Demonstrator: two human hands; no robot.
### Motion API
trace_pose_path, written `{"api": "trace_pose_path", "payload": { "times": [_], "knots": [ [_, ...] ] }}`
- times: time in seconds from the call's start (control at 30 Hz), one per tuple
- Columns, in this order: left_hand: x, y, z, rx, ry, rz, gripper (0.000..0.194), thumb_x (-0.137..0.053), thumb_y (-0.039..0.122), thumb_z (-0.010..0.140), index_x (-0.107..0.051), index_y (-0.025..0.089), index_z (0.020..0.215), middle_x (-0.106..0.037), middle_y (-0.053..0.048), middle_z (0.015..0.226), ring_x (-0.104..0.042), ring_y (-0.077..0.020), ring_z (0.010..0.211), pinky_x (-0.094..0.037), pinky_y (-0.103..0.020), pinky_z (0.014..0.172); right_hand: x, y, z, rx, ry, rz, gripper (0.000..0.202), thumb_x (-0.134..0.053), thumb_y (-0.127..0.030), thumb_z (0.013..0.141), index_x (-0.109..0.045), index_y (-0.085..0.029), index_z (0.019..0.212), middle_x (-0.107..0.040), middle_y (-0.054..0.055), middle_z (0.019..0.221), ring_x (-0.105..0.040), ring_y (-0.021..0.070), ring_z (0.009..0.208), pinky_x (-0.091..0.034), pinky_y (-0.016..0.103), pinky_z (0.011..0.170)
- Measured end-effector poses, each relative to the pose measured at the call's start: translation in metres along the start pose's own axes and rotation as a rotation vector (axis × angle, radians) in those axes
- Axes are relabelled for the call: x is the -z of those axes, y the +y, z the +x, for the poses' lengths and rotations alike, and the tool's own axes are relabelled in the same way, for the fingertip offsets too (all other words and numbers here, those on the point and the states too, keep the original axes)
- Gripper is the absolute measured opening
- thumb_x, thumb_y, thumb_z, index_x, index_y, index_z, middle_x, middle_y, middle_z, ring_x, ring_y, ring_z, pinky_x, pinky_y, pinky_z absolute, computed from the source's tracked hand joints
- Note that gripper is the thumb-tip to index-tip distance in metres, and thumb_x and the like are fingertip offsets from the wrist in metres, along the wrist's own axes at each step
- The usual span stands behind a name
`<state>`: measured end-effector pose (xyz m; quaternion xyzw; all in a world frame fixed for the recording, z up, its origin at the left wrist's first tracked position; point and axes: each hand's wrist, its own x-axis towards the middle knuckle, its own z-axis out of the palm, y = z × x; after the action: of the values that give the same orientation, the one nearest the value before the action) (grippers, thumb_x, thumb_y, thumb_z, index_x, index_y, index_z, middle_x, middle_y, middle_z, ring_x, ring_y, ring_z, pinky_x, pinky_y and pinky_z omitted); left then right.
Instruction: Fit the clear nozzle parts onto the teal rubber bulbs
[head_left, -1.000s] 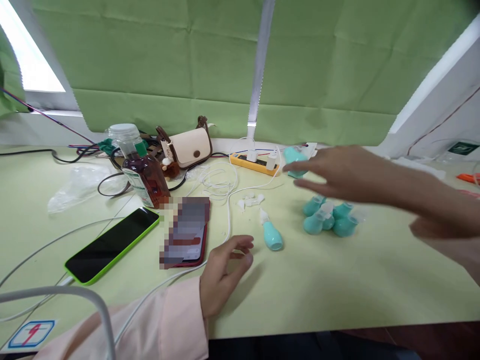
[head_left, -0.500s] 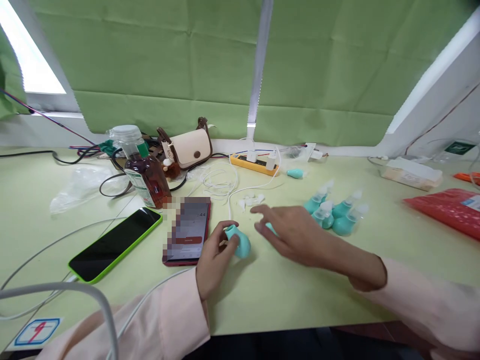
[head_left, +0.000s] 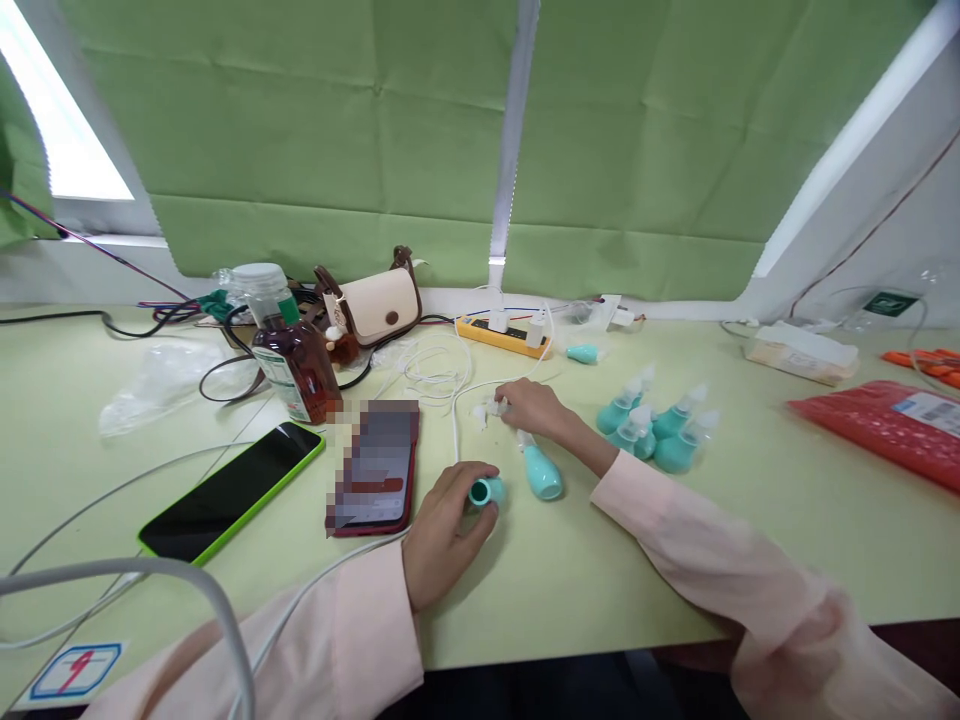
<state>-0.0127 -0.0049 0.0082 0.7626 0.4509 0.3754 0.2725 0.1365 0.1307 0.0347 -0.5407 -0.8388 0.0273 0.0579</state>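
Note:
My left hand (head_left: 448,530) holds a teal bulb (head_left: 491,491) near the table's front, its round dark opening turned toward me. Farther back, my right hand (head_left: 531,408) has its fingertips down at some small clear plastic pieces (head_left: 487,409); what lies between the fingers is too small to make out. Between the hands, a teal bulb with a clear tip (head_left: 542,474) lies on its side. Several teal bulbs with clear tips (head_left: 676,448) stand grouped to the right of my right hand.
Two phones (head_left: 232,492) and a dark red bottle (head_left: 296,365) are on the left. Behind are a cream handbag (head_left: 384,306), white cables, a yellow power strip (head_left: 502,337) and another teal bulb (head_left: 582,354). A red package (head_left: 877,425) lies at the right.
My right hand has moved back and left to the clear pieces, uncovering the lying bulb. The bulb in my left hand has turned so its opening faces me.

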Motion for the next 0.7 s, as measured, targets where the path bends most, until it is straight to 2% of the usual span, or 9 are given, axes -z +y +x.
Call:
{"api": "trace_pose_path", "payload": {
  "times": [0.07,0.17,0.23,0.27,0.37,0.43,0.5,0.63,0.7],
  "knots": [
    [0.0,0.0,0.0,0.025,0.002,-0.028,0.027,-0.039,0.017,0.078,-0.044,0.021,0.105,-0.051,-0.005,0.103,-0.046,-0.0168,0.094,-0.035,-0.029,0.082,0.003,-0.001,-0.002,0.009,0.018,0.067,0.023,-0.049,-0.016,0.069,-0.058,-0.014,0.091,-0.059,0.011,0.088,-0.052,0.0238,0.088,-0.039,0.03,0.066],
    [0.003,0.0,-0.001,0.093,0.059,-0.106,0.026,-0.034,0.015,0.078,-0.043,0.02,0.102,-0.052,-0.004,0.098,-0.047,-0.0161,0.088,-0.036,-0.028,0.076,0.012,-0.006,-0.019,0.098,-0.004,0.213,0.024,-0.047,-0.025,0.075,-0.057,-0.015,0.094,-0.061,0.007,0.087,-0.054,0.0165,0.079,-0.041,0.026,0.066],
    [0.006,0.0,-0.001,0.113,0.119,-0.192,0.02,-0.032,0.01,0.074,-0.046,0.019,0.087,-0.054,-0.003,0.088,-0.048,-0.0148,0.078,-0.036,-0.026,0.07,0.018,-0.009,-0.034,0.193,-0.092,0.433,0.027,-0.045,-0.033,0.077,-0.057,-0.016,0.093,-0.061,0.004,0.085,-0.054,0.0113,0.07,-0.043,0.022,0.062],
    [0.007,0.0,-0.001,0.11,0.14,-0.247,0.017,-0.032,0.009,0.072,-0.045,0.018,0.078,-0.053,-0.002,0.082,-0.047,-0.0141,0.074,-0.035,-0.025,0.066,0.021,-0.01,-0.041,0.232,-0.161,0.624,0.029,-0.045,-0.035,0.077,-0.057,-0.015,0.093,-0.061,0.004,0.084,-0.054,0.01,0.066,-0.044,0.022,0.06],
    [0.009,-0.001,0.001,0.112,0.151,-0.453,0.014,-0.034,0.008,0.067,-0.039,0.017,0.056,-0.049,0.0,0.066,-0.044,-0.012,0.062,-0.034,-0.023,0.057,0.023,-0.012,-0.055,0.239,-0.339,1.098,0.032,-0.047,-0.039,0.076,-0.058,-0.012,0.088,-0.06,0.006,0.079,-0.049,0.0075,0.056,-0.043,0.023,0.055],
    [0.009,-0.001,0.002,0.184,0.149,-0.579,0.014,-0.039,0.013,0.069,-0.038,0.017,0.055,-0.045,0.002,0.058,-0.044,-0.0103,0.052,-0.034,-0.022,0.05,0.02,-0.014,-0.06,0.212,-0.359,1.171,0.032,-0.048,-0.039,0.075,-0.059,-0.011,0.085,-0.06,0.006,0.075,-0.048,0.0072,0.053,-0.043,0.023,0.053],
    [0.007,-0.001,0.004,0.285,0.156,-0.66,0.01,-0.046,0.021,0.071,-0.041,0.018,0.063,-0.043,0.005,0.053,-0.043,-0.0089,0.044,-0.033,-0.021,0.044,0.014,-0.017,-0.066,0.233,-0.206,1.078,0.029,-0.051,-0.036,0.073,-0.06,-0.011,0.086,-0.06,0.007,0.073,-0.048,0.0085,0.055,-0.042,0.024,0.053],
    [0.003,0.0,0.008,0.386,0.1,-0.67,0.022,-0.05,0.035,0.073,-0.042,0.017,0.064,-0.045,0.005,0.049,-0.043,-0.0077,0.038,-0.032,-0.019,0.038,0.002,-0.028,-0.085,0.484,0.345,0.595,0.02,-0.053,-0.025,0.072,-0.061,-0.015,0.086,-0.058,0.006,0.07,-0.05,0.0115,0.061,-0.04,0.024,0.055],
    [0.003,0.001,0.008,0.402,0.05,-0.664,0.027,-0.048,0.038,0.074,-0.044,0.015,0.061,-0.046,0.004,0.049,-0.044,-0.0075,0.039,-0.033,-0.019,0.039,-0.001,-0.031,-0.093,0.595,0.45,0.402,0.017,-0.05,-0.024,0.074,-0.061,-0.016,0.085,-0.059,0.006,0.071,-0.051,0.0127,0.063,-0.04,0.024,0.055]
  ]
}}
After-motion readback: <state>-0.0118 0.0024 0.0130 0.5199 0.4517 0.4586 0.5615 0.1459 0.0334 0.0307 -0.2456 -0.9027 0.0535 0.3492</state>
